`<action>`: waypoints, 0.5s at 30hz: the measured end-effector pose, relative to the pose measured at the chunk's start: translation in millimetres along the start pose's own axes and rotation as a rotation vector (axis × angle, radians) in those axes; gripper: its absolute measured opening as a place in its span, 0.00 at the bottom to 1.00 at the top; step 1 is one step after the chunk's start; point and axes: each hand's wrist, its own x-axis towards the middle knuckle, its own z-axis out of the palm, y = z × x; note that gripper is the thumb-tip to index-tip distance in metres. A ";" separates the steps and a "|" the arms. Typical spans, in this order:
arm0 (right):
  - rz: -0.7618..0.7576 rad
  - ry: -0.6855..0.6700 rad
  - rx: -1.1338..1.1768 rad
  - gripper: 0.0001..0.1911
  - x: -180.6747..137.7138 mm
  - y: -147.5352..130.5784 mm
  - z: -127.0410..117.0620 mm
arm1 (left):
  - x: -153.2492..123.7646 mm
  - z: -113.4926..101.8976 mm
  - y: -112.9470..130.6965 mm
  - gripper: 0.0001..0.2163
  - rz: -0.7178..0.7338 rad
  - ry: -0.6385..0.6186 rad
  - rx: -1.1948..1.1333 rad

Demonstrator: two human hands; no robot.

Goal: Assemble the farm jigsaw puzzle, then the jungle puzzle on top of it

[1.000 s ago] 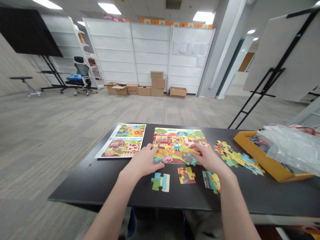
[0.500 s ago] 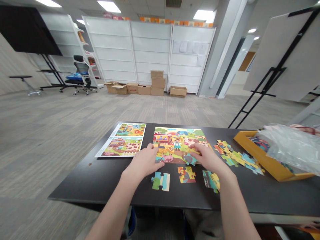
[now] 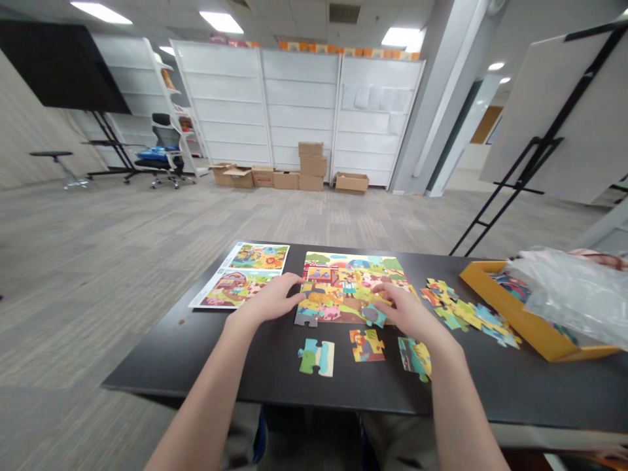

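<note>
A farm-scene jigsaw puzzle (image 3: 338, 307) lies before me on the black table. My left hand (image 3: 275, 297) is at its left edge, thumb and fingers apart and nothing visible between them. Below that hand, a grey and blue puzzle piece (image 3: 307, 316) sits at the lower left corner. My right hand (image 3: 405, 309) hovers over or rests on the lower right part, fingertips spread; contact is hard to tell. Close under its thumb is a blue-grey piece (image 3: 373, 315). Nearer me lie a green and blue piece (image 3: 316, 357), an orange piece (image 3: 367, 345) and a dark green piece (image 3: 415, 356), partly behind my right forearm.
A printed reference sheet (image 3: 235, 288) lies left of the puzzle. To the right is a pile of loose puzzle pieces (image 3: 466, 311), beside a yellow box (image 3: 520, 320) with clear plastic wrap (image 3: 574, 294) over it. The table's front edge (image 3: 275, 400) runs below my forearms.
My left hand has lifted off the puzzle's lower left corner and moved left and away from me, uncovering the corner piece. My right hand stays almost still. The view has shifted slightly.
</note>
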 end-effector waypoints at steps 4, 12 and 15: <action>-0.003 0.012 0.010 0.14 -0.5 1.9 0.6 | 11.7 2.8 -2.6 0.25 0.008 -0.033 0.087; -0.015 0.002 -0.037 0.14 2.1 7.9 2.4 | 15.2 6.0 -6.1 0.37 -0.007 -0.076 0.124; 0.014 -0.010 -0.108 0.14 5.3 7.8 5.2 | 14.6 6.9 -6.6 0.37 -0.011 -0.069 0.117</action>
